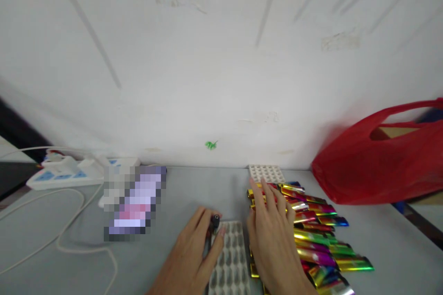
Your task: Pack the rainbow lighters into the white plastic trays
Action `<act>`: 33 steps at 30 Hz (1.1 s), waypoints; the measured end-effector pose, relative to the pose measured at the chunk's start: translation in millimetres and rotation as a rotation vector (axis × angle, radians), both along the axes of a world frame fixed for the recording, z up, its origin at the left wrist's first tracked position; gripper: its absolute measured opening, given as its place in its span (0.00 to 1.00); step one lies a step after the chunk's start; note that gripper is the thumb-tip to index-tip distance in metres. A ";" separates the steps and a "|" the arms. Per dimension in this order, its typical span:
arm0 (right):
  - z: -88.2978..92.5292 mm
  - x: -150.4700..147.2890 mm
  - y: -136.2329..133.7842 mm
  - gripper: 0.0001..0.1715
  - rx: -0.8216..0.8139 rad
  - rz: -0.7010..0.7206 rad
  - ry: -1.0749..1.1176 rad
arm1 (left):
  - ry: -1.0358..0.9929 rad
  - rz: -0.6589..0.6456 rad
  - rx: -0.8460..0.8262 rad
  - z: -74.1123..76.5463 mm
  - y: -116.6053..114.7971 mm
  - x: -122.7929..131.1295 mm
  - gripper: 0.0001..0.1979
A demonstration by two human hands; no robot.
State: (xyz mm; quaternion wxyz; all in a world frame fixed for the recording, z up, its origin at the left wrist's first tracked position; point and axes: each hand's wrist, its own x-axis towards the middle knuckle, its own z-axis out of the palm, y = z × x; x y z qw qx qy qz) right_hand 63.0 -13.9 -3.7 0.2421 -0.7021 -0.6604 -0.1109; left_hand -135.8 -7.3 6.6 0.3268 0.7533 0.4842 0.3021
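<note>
Black, a small piece (215, 222) with a ring-like end sits between the thumb and forefinger of our left grip (190, 250), which is narrowed on it. Just right of that grip, partly under its thumb, lies a pale tray (232, 251) with rows of hollows; whether the piece touches it we cannot tell. Our right grip (272, 230) spreads over the left side of a heap of shiny coloured pieces (313, 236), fingers long and slightly apart, and we cannot tell whether it holds one; most of the heap fans out to its right. Beyond the right grip we see a second pale tray (267, 174) by the wall (221, 78), and farther right a red bag (367, 170). Left of our left grip, on the grey table (187, 193), lie a blurred purple object (138, 200), a white cable (71, 250) and, farther off, a white power strip (69, 177) with plugs in it. A green mark (211, 145) shows on the wall ahead of both grips.
</note>
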 end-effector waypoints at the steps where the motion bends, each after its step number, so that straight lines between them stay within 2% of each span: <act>1: -2.9 0.7 0.6 0.38 -0.015 -0.017 -0.018 | 0.000 0.006 -0.002 0.4 0.0 -0.1 0.12; 3: -7.9 1.2 0.3 0.36 -0.044 -0.033 -0.040 | -0.002 0.016 0.001 0.2 0.2 -0.2 0.11; 7: -12.6 1.5 -1.3 0.26 -0.085 0.001 -0.075 | -0.005 0.032 0.021 -3.1 1.4 -0.7 0.10; 10: -13.9 4.2 0.7 0.24 -0.116 0.015 -0.085 | -0.005 0.032 0.040 -4.8 2.1 -0.6 0.10; 18: -24.5 12.2 7.1 0.28 -0.120 0.060 -0.087 | 0.012 0.059 0.045 -5.8 3.4 -2.0 0.10; 24: -21.0 4.4 4.7 0.29 -0.097 0.078 -0.099 | 0.022 0.055 0.047 -7.2 5.3 -1.5 0.11; 33: -21.2 8.0 8.8 0.32 -0.081 0.143 -0.050 | 0.043 0.073 0.090 -9.9 4.6 -1.7 0.12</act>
